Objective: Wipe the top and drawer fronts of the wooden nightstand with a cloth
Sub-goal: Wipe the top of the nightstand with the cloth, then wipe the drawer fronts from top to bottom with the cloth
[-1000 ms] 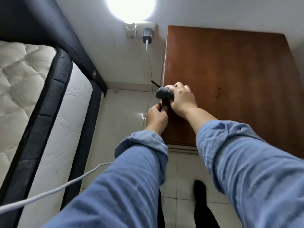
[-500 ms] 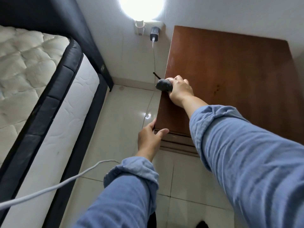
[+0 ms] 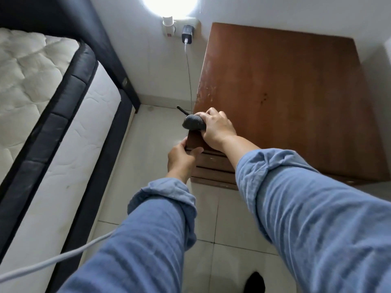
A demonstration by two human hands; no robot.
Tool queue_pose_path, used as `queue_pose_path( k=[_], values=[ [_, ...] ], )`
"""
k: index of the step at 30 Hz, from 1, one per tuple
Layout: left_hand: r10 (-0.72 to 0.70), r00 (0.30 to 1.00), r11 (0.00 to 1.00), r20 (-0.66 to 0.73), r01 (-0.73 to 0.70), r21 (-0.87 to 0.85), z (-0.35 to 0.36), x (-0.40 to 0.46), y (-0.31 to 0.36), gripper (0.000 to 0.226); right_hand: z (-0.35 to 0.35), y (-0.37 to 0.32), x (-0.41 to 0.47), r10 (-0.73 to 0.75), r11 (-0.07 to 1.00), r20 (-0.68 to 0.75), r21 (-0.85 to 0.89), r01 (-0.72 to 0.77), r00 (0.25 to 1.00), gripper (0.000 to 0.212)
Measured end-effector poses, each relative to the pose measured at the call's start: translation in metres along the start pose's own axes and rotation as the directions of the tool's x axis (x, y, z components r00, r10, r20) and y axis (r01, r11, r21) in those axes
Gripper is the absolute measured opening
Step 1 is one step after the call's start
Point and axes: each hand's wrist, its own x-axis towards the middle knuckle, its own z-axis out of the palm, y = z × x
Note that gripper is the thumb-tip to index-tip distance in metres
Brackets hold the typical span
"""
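Observation:
The wooden nightstand [image 3: 285,92] stands against the wall, its brown top seen from above. Its drawer fronts [image 3: 213,166] show as a narrow strip under the front edge. My right hand [image 3: 218,130] grips a bunched dark grey cloth [image 3: 193,122] and presses it on the top's left edge, close to the front left corner. My left hand [image 3: 179,159] holds that front left corner, thumb on the front and fingers curled round the side.
A bed with a white mattress [image 3: 42,92] and dark frame fills the left. A charger [image 3: 187,34] sits in a wall socket, its thin cable [image 3: 189,70] hanging beside the nightstand. A thick white cable [image 3: 53,259] crosses the tiled floor. A thin dark rod [image 3: 182,111] pokes out behind the cloth.
My right hand has slid the cloth along the left edge toward the front corner. My left hand, open half a second ago, now grips the corner.

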Motion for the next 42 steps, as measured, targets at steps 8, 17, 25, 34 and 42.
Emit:
queue_pose_path(
  k=[8,17,25,34,42],
  values=[
    [0.044,0.999,0.999,0.013,-0.044,-0.005,-0.003,0.007,-0.009,0.027,0.004,-0.005,0.0,0.064,0.998,-0.037,0.026,-0.063,0.997,0.048],
    [0.07,0.992,0.992,0.103,-0.08,0.095,-0.006,-0.037,-0.024,0.054,0.003,-0.01,-0.069,0.106,0.982,0.112,0.143,-0.122,0.988,0.046],
    [0.01,0.996,0.991,0.084,-0.021,0.133,-0.007,-0.05,0.003,0.067,-0.016,0.053,-0.155,0.331,0.828,0.172,0.419,-0.372,0.928,0.042],
    [-0.006,0.998,0.985,-0.066,0.017,0.171,0.032,-0.045,-0.006,0.105,-0.045,0.189,-0.21,0.752,0.436,0.194,0.57,-0.696,0.63,0.063],
    [0.028,0.979,0.975,-0.2,0.017,0.22,0.051,-0.026,-0.025,0.115,-0.055,0.276,-0.228,0.856,0.235,0.189,0.688,-0.687,0.482,0.097]
  ],
)
